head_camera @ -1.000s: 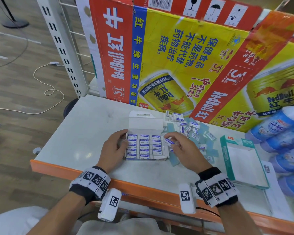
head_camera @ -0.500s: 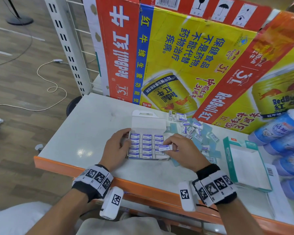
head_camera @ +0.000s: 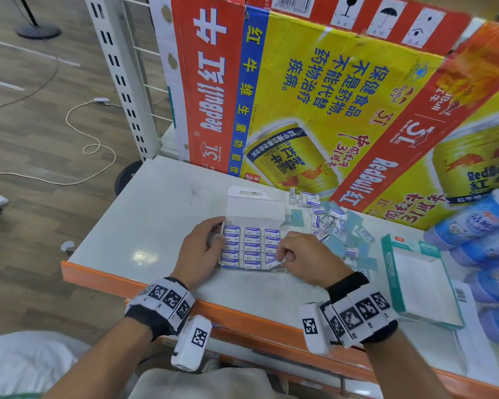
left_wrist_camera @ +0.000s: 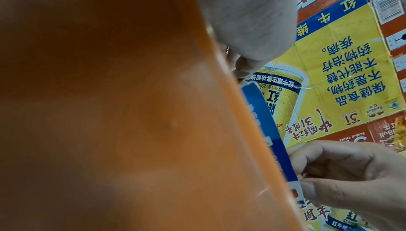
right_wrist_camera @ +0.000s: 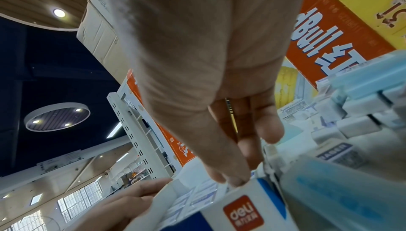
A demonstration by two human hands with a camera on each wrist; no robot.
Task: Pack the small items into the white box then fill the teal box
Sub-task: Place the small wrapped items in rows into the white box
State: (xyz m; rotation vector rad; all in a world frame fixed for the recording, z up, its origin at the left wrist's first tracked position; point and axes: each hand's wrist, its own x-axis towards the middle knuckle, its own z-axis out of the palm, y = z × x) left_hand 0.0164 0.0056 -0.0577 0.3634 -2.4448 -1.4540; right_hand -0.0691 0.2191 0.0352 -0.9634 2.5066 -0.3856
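Observation:
The white box (head_camera: 254, 210) lies in the middle of the table with its lid folded back, and rows of small white-and-blue erasers (head_camera: 251, 246) fill it. My left hand (head_camera: 218, 234) grips the box's left side. My right hand (head_camera: 281, 254) has its fingers curled at the front right corner and pinches an eraser (head_camera: 271, 264) that sits tilted in the last slot. In the right wrist view its fingertips (right_wrist_camera: 232, 181) touch just inside the box's front wall (right_wrist_camera: 241, 210). A pile of loose erasers (head_camera: 329, 226) lies behind my right hand. The open teal box (head_camera: 415, 280) sits to the right.
Large Red Bull cartons (head_camera: 300, 96) stand along the back of the table. Blue bottles (head_camera: 478, 226) lie stacked at the far right. The table's orange front edge (head_camera: 242, 309) runs under my wrists. A white shelf upright (head_camera: 121, 67) rises at the back left.
My right hand carried one eraser from the box's right rim toward me and down to the front right corner. My left hand stayed on the box's left side.

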